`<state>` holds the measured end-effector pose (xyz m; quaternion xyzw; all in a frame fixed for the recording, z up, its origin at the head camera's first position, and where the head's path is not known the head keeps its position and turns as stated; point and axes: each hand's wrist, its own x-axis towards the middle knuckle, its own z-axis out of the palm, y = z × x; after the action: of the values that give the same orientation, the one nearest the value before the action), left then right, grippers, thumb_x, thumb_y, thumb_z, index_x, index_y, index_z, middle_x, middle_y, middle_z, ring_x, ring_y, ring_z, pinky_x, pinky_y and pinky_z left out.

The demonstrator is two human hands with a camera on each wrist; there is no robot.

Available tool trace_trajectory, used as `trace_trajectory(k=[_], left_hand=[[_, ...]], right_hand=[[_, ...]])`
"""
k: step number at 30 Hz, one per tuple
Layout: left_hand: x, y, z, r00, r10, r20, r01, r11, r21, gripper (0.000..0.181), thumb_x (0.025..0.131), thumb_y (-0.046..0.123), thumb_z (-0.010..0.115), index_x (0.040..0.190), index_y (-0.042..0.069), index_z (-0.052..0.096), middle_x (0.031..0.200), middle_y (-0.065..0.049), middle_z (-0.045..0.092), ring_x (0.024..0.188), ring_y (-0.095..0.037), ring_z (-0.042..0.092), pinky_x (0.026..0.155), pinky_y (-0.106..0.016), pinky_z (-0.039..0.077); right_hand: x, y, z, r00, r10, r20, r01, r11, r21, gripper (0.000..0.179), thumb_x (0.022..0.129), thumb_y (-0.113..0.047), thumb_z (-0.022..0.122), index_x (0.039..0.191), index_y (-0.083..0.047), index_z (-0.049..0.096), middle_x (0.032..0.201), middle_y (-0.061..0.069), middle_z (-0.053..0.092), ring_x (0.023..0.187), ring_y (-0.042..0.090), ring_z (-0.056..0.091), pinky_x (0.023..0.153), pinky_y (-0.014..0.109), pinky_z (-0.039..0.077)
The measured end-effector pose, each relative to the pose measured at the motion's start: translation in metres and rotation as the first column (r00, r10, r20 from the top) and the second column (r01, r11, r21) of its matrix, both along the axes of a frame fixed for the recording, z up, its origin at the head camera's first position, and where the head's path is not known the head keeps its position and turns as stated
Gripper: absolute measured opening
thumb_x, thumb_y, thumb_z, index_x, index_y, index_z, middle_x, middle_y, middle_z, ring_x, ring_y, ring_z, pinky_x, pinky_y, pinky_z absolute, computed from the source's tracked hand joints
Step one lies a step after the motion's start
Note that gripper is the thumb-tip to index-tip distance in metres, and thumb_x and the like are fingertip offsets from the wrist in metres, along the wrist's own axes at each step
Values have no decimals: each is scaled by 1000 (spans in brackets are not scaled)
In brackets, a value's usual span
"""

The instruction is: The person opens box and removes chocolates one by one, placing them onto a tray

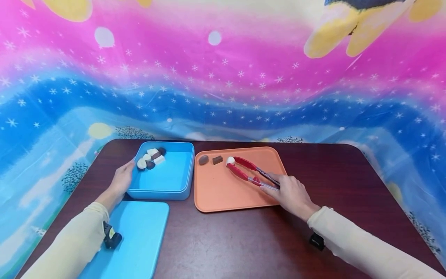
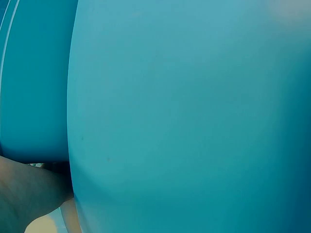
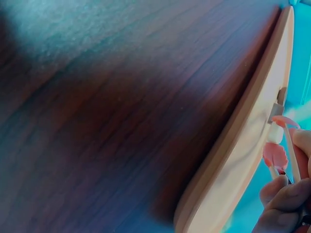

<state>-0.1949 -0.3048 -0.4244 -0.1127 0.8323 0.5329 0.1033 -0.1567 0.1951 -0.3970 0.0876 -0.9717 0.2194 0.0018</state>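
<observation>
Head view: red-tipped metal tongs (image 1: pixel 244 176) were gripped by fingers of right hand (image 1: pixel 294 195); centred, gentle squeeze on rounded white piece (image 1: pixel 230 160) was judged best; left hand (image 1: pixel 122 178) fingers' state unclear.

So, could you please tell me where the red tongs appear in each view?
Head: the red tongs are right of centre, below mid-height, over the orange tray, in the right hand.
Left wrist: not in it.
Right wrist: the red tongs are near the right edge, mostly below mid-height.
Shared landmark: the orange tray, in the head and right wrist views only.
</observation>
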Motion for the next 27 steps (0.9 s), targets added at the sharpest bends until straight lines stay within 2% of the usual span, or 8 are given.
trace_trajectory(k=[4, 11, 14, 22, 27], left_hand=[[0, 0, 1, 1000, 0, 0, 0, 1000, -4, 63, 110, 44, 9, 162, 10, -2, 170, -16, -3, 157, -42, -4, 128, -62, 5], [-1, -1, 0, 1000, 11, 9, -11, 1000, -7, 62, 110, 43, 9, 162, 10, -1, 170, -17, -3, 157, -43, -3, 127, -62, 7], [-1, -1, 1, 1000, 15, 12, -15, 1000, -7, 63, 110, 44, 9, 162, 10, -1, 170, -17, -2, 157, -43, -3, 128, -62, 7], [1, 0, 1, 1000, 1, 11, -1, 1000, -12, 63, 110, 44, 8, 162, 10, -2, 170, -17, -3, 157, -44, -2, 127, -63, 8], [1, 0, 0, 1000, -8, 4, 8, 1000, -2, 63, 110, 44, 9, 162, 10, -2, 170, -16, -3, 157, -43, -2, 127, -63, 7]], right_hand=[[-2, 1, -1, 1000, -6, 6, 6, 1000, 8, 60, 89, -44, 76, 137, -10, 65, 64, -2, 58, 57, 14, 49, 53, 28, 41], [-4, 3, -4, 1000, -15, 23, 15, 1000, 22, 63, 87, -47, 77, 138, -11, 65, 70, -1, 63, 62, 15, 51, 57, 29, 42], [-4, 4, -4, 999, -29, 32, 28, 999, 17, 64, 86, -50, 77, 136, -10, 66, 65, -1, 58, 60, 15, 49, 57, 29, 42], [-6, 5, -1, 994, -77, 83, 79, 997, -24, 88, 78, -63, 79, 144, -8, 58, 65, 2, 51, 59, 17, 43, 51, 29, 38], [-6, 2, 1, 994, -86, 69, 88, 996, -31, 96, 76, -70, 76, 147, -10, 54, 64, 2, 47, 57, 19, 41, 51, 30, 38]])
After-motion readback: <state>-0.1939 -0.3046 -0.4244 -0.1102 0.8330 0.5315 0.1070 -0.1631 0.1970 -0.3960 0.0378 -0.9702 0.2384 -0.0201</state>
